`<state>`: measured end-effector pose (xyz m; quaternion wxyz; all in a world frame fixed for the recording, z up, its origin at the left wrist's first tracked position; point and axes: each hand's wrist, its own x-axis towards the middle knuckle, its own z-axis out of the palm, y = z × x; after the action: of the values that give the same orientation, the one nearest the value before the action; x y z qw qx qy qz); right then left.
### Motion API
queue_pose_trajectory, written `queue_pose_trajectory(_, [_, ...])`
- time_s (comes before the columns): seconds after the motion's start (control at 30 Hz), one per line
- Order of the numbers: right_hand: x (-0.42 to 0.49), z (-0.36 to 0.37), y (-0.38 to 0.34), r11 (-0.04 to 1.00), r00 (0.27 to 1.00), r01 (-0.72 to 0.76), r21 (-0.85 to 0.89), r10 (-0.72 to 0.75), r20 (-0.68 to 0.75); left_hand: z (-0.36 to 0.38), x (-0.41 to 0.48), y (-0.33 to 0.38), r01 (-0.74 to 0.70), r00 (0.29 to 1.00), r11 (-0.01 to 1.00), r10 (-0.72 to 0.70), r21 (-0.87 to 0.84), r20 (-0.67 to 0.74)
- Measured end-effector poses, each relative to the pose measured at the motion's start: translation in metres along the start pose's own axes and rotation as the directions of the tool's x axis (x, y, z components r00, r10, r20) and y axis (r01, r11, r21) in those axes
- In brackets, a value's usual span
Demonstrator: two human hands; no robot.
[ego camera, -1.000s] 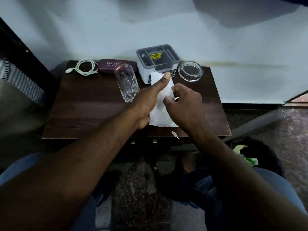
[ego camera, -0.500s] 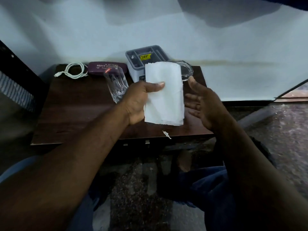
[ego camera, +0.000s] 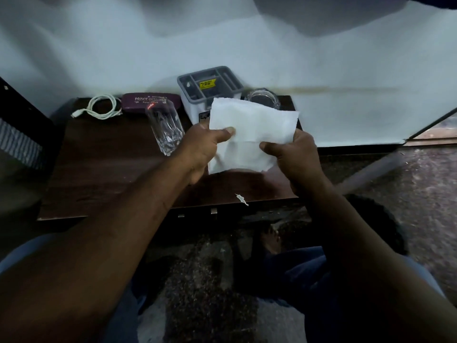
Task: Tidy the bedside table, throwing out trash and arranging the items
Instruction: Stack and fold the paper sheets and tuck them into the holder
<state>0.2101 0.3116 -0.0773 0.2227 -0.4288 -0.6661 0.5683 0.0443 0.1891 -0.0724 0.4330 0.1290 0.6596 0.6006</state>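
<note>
Over table (ego camera: 99, 169), L-grip (ego camera: 201, 147) + R-grip (ego camera: 294, 154) pinch tissue (ego camera: 252, 120).

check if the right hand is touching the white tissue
Touching. The head view shows the right hand pinching the white tissue at its right edge, thumb laid across the paper with no gap.

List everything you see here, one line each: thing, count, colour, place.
tissue: one, white, held over the table by both hands
table: one, dark brown, against the wall
drinking glass: one, clear, upright, left of the hands
glasses case: one, maroon, table's back
cable: one, white, coiled, back left corner
organiser box: one, grey top, back centre
glass dish: one, clear, back right, partly behind tissue
paper scrap: one, white, table's front edge
left hand: one, pinches tissue's left side
right hand: one, pinches tissue's right side
</note>
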Motion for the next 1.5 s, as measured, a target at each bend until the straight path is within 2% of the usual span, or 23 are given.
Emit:
queue_pose_trajectory(0.07, [-0.003,0.003,0.0,0.997,0.999,0.028,-0.065,-0.027,0.023,-0.003,0.0,-0.003,0.0,1.0,0.993,-0.001,0.119,0.0])
queue_pose_trajectory(0.27, [-0.005,0.003,0.001,0.95,0.998,-0.056,-0.308,0.06,0.005,-0.007,-0.005,-0.01,0.031,0.999,0.901,-0.009,0.433,-0.053])
queue_pose_trajectory(0.47, [-0.005,-0.003,-0.009,0.924,0.984,-0.105,-0.367,0.15,0.095,-0.015,-0.012,-0.005,0.03,0.998,0.757,0.016,0.652,-0.065])
queue_pose_trajectory(0.57, [-0.009,-0.001,-0.01,0.919,0.966,-0.149,-0.366,0.214,0.143,-0.019,-0.016,-0.009,0.058,0.998,0.718,-0.05,0.694,-0.031])
queue_pose_trajectory(0.7, [-0.008,0.004,-0.012,0.878,0.957,-0.171,-0.448,0.255,0.135,-0.025,-0.018,-0.011,0.055,0.998,0.734,-0.063,0.677,-0.013])
queue_pose_trajectory(0.83, [-0.008,0.006,-0.02,0.834,0.94,-0.155,-0.53,0.29,0.181,-0.034,-0.022,-0.01,0.081,0.99,0.726,-0.139,0.683,0.03])
queue_pose_trajectory(0.9, [-0.009,0.007,-0.023,0.852,0.948,-0.137,-0.505,0.261,0.182,-0.036,-0.025,-0.009,0.067,0.989,0.731,-0.138,0.679,0.051])
queue_pose_trajectory(1.03, [-0.009,0.012,-0.029,0.902,0.978,-0.093,-0.422,0.161,0.129,-0.039,-0.026,-0.004,0.034,0.997,0.841,-0.065,0.54,0.039])
queue_pose_trajectory(1.13, [-0.01,0.014,-0.032,0.946,0.987,-0.071,-0.316,0.111,0.112,-0.044,-0.025,0.001,-0.004,1.0,0.936,0.005,0.352,0.0])
queue_pose_trajectory(1.2, [-0.011,0.016,-0.034,0.983,0.987,-0.071,-0.167,0.094,0.129,-0.046,-0.024,0.004,-0.037,0.999,0.966,0.042,0.258,-0.017])
queue_pose_trajectory(1.27, [-0.011,0.018,-0.035,0.997,0.989,-0.076,-0.028,0.079,0.125,-0.046,-0.025,0.006,-0.053,0.997,0.976,0.062,0.211,-0.037])
queue_pose_trajectory(1.37, [-0.007,0.023,-0.035,0.997,0.997,-0.06,0.049,0.057,0.06,-0.046,-0.024,0.007,-0.079,0.993,0.984,0.092,0.158,-0.074])
queue_pose_trajectory(1.5, [-0.001,0.026,-0.033,0.967,0.991,-0.137,0.216,0.135,0.027,-0.049,-0.021,0.01,-0.097,0.986,0.991,0.108,0.093,-0.125])
